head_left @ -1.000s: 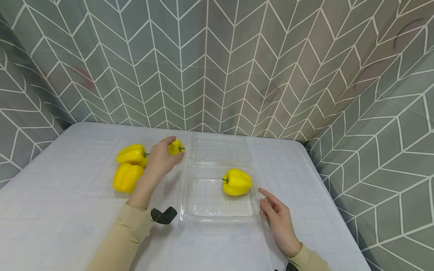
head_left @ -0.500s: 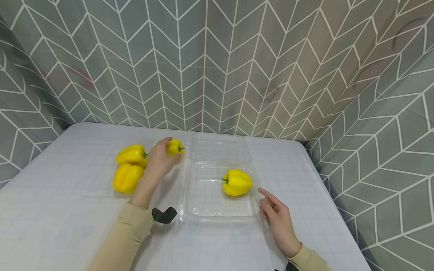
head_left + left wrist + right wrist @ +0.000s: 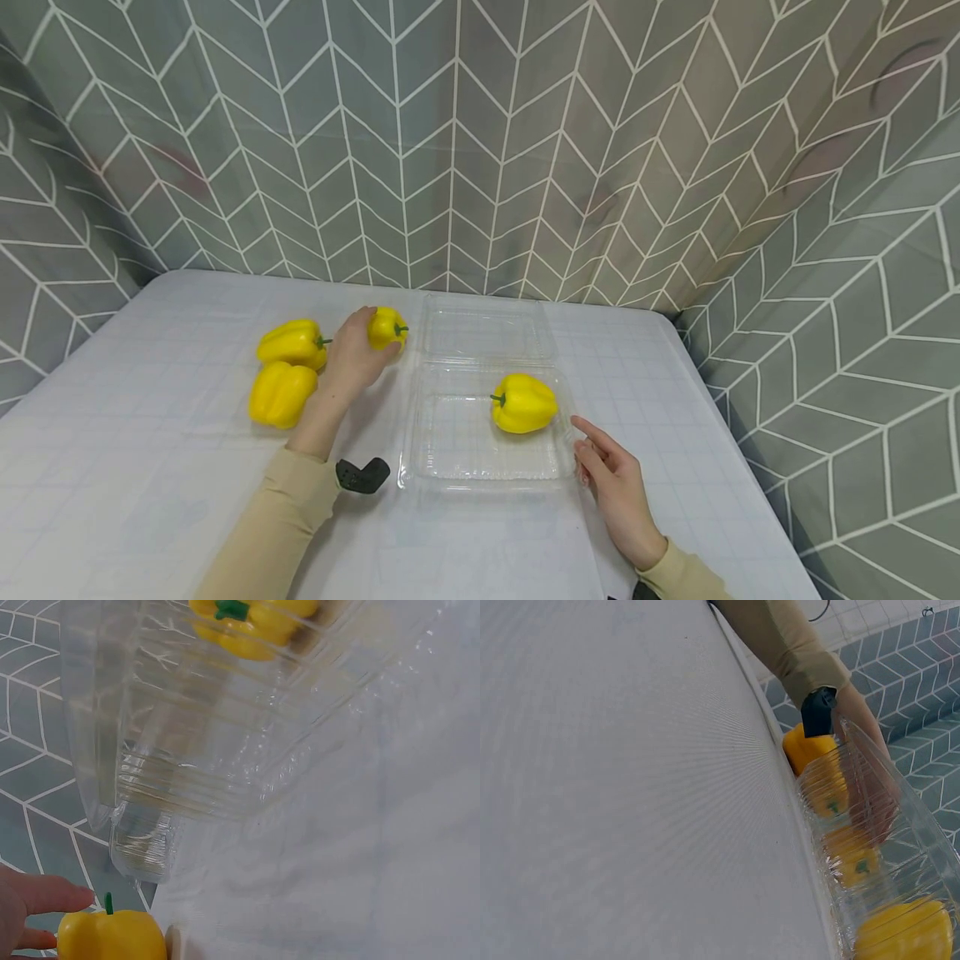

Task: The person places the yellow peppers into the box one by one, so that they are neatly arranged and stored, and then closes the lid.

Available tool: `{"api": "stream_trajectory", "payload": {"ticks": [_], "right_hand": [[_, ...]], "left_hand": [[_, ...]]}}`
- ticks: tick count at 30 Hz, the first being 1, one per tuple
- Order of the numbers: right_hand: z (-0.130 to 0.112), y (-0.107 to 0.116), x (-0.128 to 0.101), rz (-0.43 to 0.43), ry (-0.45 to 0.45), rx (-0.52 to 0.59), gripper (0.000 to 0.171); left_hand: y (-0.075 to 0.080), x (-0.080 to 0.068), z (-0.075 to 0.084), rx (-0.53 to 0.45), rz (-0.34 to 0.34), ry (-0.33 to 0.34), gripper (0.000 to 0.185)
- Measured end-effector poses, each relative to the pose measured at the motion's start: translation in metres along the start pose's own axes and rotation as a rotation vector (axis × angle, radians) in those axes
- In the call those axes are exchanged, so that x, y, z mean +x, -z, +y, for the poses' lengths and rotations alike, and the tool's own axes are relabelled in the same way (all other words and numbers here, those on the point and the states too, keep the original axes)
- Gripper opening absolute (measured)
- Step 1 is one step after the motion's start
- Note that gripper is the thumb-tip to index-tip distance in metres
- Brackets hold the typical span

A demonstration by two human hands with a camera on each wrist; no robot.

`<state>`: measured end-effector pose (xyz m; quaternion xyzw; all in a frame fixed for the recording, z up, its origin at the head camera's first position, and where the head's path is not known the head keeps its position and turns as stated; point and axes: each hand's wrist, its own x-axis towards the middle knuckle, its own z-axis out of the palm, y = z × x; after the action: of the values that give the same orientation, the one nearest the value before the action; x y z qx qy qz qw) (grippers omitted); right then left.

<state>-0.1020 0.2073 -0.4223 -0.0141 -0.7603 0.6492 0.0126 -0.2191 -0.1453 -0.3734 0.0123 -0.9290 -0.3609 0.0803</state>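
On the white table [image 3: 150,467], the left hand [image 3: 352,354] grips a small yellow bell pepper [image 3: 386,327], fingers curled round its near side. This pepper rests on the table just left of the open lid of a clear plastic clamshell container [image 3: 480,467]. It is smooth, glossy and yellow, with a short green stem pointing right toward the lid.

The head view alone shows the full layout: two more yellow peppers, one [image 3: 292,343] behind the other [image 3: 281,393], lie touching each other left of the left hand. A fourth yellow pepper [image 3: 523,403] lies inside the container's base. The right hand [image 3: 611,483] rests on the table at the base's right edge, fingers loosely extended and holding nothing.

The left wrist view adds detail not visible from the head: the stem of the gripped pepper [image 3: 112,935] stands upright, and one fingertip [image 3: 52,894] lies beside it. It also shows the container's ribbed corner close up.

The right wrist view looks through the container wall; the peppers appear only as distorted yellow shapes.
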Motion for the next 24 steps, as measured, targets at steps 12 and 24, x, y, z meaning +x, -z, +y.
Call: {"api": "stream_trajectory", "payload": {"ticks": [12, 24], "right_hand": [[0.000, 0.001, 0.001, -0.013, -0.011, 0.024, 0.038], [0.001, 0.001, 0.001, -0.017, 0.000, 0.009, 0.039]], "left_hand": [[-0.007, 0.003, -0.006, 0.075, 0.010, -0.029, 0.070], [-0.020, 0.002, -0.013, 0.138, 0.134, -0.110, 0.068]]}}
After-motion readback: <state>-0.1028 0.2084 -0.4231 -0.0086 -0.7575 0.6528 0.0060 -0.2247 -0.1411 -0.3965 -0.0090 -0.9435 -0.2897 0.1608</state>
